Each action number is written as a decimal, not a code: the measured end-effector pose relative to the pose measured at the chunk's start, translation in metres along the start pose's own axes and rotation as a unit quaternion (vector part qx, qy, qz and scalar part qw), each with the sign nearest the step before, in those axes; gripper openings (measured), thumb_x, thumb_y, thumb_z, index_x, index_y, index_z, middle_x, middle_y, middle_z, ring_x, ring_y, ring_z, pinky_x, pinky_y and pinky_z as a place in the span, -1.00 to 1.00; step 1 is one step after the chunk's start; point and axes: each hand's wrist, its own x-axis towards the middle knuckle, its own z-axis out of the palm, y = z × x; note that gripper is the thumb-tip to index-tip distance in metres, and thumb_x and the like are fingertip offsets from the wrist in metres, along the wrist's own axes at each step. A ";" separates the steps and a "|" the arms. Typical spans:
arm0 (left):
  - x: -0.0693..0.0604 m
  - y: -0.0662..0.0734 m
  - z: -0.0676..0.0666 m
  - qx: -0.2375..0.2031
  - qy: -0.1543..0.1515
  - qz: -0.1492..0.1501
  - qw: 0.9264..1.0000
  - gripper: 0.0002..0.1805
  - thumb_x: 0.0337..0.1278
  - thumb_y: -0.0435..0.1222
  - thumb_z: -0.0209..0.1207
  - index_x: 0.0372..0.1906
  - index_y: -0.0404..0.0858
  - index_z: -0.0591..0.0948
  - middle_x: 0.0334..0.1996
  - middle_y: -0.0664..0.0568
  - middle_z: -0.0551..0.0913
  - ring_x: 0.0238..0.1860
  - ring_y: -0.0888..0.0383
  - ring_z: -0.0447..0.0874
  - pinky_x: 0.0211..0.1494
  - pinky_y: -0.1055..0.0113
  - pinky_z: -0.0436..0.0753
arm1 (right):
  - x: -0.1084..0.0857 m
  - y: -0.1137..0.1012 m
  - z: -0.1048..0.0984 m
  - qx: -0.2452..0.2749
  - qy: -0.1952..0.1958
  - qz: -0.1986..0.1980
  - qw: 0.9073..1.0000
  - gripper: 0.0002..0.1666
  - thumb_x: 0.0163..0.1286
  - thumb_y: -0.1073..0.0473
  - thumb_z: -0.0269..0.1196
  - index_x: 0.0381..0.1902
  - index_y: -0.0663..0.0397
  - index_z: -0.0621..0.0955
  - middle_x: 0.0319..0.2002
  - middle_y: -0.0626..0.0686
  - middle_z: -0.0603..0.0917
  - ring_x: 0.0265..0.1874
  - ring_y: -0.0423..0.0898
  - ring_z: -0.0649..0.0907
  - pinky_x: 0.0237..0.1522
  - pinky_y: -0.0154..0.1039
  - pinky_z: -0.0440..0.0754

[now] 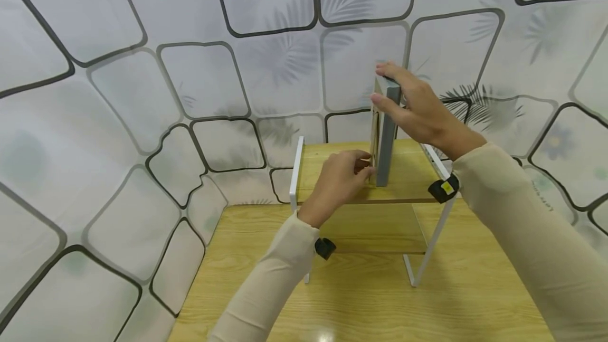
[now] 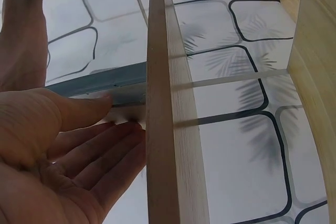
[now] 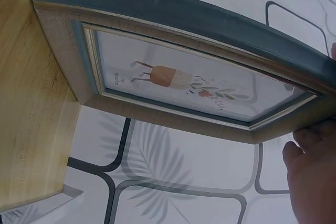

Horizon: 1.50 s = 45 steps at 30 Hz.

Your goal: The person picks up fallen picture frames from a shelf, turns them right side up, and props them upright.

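Observation:
A picture frame [image 1: 388,136] with a blue-grey outer edge stands upright on the top board of a small wooden rack [image 1: 412,173]. The right wrist view shows its front, with a plant-like drawing [image 3: 173,80] inside a wood-toned border. My right hand [image 1: 418,110] grips the frame's upper end, thumb on the near side and fingers over the top. Low down at the frame's back side, my left hand [image 1: 343,176] pinches it near the board. In the left wrist view, the thumb [image 2: 86,109] lies against the frame's lower part; the fingertips' contact is partly hidden.
The rack has white metal side legs [image 1: 429,241] and a lower shelf [image 1: 375,228]. It stands on a wood-grain table [image 1: 361,305]. Patterned cloth [image 1: 266,78] hangs close behind and at both sides. Dark wrist devices [image 1: 444,188] are worn on both sleeves.

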 end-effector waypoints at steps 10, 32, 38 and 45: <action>0.000 -0.001 0.000 0.023 0.016 0.000 1.000 -0.66 0.33 -0.28 0.31 0.13 -0.33 0.68 -0.05 -0.06 0.78 -0.09 0.18 0.79 -0.09 0.44 0.69 | 0.002 0.001 0.002 0.011 -0.022 -0.009 1.000 -0.34 0.63 0.11 0.02 0.54 0.29 0.19 0.57 0.21 0.15 0.58 0.05 0.04 0.57 -0.02 -0.08; -0.013 -0.017 -0.017 0.125 0.068 0.025 0.990 -0.83 0.35 -0.34 0.28 -0.07 -0.28 0.79 -0.16 -0.01 0.81 -0.18 0.15 0.80 -0.07 0.37 0.71 | 0.009 0.001 0.007 -0.013 -0.055 -0.024 0.998 -0.31 0.67 -0.03 -0.06 0.58 0.20 0.16 0.58 0.18 0.11 0.58 0.06 0.03 0.55 0.11 -0.05; -0.014 -0.022 -0.021 0.152 0.081 0.034 0.984 -0.84 0.36 -0.37 0.25 -0.09 -0.28 0.80 -0.19 -0.03 0.81 -0.17 0.12 0.80 -0.08 0.33 0.72 | 0.016 -0.001 0.011 -0.020 -0.062 -0.036 0.997 -0.31 0.66 -0.04 -0.05 0.55 0.24 0.19 0.57 0.22 0.14 0.58 0.08 0.04 0.55 0.10 -0.04; -0.014 -0.030 -0.025 0.171 0.100 0.049 0.979 -0.84 0.35 -0.40 0.23 -0.17 -0.29 0.81 -0.28 -0.03 0.81 -0.27 0.11 0.81 -0.17 0.29 0.74 | 0.022 -0.005 0.015 -0.025 -0.076 -0.042 0.996 -0.31 0.66 -0.03 -0.03 0.53 0.27 0.21 0.56 0.25 0.15 0.58 0.10 0.02 0.55 0.10 -0.06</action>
